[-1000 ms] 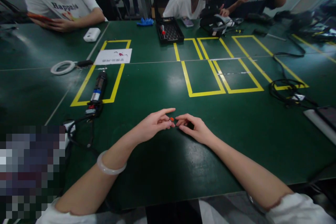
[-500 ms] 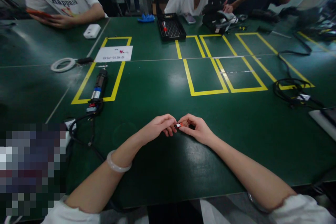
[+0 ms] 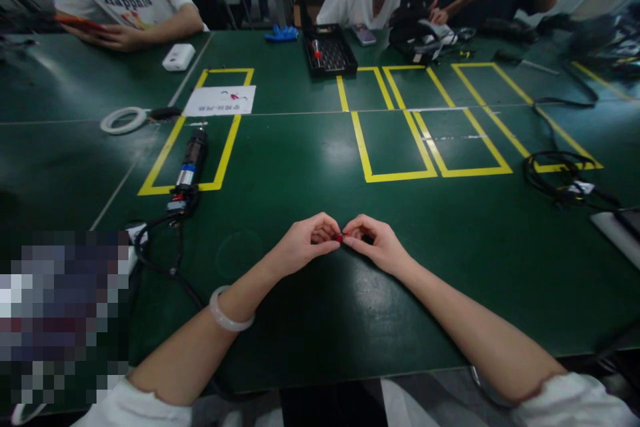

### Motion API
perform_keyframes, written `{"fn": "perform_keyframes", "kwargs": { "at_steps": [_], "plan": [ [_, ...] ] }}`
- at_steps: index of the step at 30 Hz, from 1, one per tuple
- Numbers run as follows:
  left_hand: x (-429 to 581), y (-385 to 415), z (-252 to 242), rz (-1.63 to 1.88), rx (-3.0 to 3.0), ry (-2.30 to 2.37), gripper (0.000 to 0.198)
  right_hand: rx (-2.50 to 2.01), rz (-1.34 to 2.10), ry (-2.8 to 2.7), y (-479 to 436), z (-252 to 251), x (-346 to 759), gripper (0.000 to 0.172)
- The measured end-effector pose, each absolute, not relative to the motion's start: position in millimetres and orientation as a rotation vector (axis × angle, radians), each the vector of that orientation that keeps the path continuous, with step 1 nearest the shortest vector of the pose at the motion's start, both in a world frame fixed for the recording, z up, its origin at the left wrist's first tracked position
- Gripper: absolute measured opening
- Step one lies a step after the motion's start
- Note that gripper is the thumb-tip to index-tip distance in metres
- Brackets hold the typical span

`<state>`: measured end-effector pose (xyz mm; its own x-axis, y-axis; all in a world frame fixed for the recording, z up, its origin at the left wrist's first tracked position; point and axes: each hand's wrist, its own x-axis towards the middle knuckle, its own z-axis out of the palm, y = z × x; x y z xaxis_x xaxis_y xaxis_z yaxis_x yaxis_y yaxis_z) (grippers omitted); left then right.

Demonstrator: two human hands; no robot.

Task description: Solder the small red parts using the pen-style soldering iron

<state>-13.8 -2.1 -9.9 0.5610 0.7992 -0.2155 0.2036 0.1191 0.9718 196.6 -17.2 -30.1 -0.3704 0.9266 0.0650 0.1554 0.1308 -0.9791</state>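
Observation:
A small red and dark piece [image 3: 339, 237] sits between my fingertips, just above the green table [image 3: 310, 320]; it is too small for me to tell its kind. My left hand [image 3: 311, 240], with a pale bangle [image 3: 230, 310] on its wrist, pinches the piece from the left with thumb and fingers. From the other side my right hand [image 3: 373, 239] pinches its right end, where a bit of red shows. The fingers of both hands cover most of the piece.
Yellow tape frames [image 3: 395, 178] mark the table ahead. At left lie a black and blue cylindrical tool [image 3: 187, 167] with a cable, a paper sheet [image 3: 220, 100] and a white cable coil [image 3: 123, 121]. Farther back are a black tray [image 3: 330, 57] and several seated people. A black cable [image 3: 555, 170] lies right.
My left hand has shifted its grip, with the thumb now lower and straighter. The small piece showed a white face before; now it shows red. The camera view has shifted slightly.

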Motion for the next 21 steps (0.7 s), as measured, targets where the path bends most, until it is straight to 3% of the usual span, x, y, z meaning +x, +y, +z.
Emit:
{"fn": "perform_keyframes", "kwargs": {
  "at_steps": [7, 13, 21],
  "plan": [
    [-14, -1, -11, 0.586, 1.451, 0.96, 0.03, -1.048, 1.171, -1.747, -17, -32, 197, 0.02],
    [-15, 0, -11, 0.55, 1.499, 0.948, 0.03, -1.061, 1.099, -1.845, -16, -31, 198, 0.012],
    [-53, 21, 19, 0.458, 1.814, 1.113, 0.052, -1.086, 1.166, -1.785, -15, -32, 199, 0.013]
  ]
}}
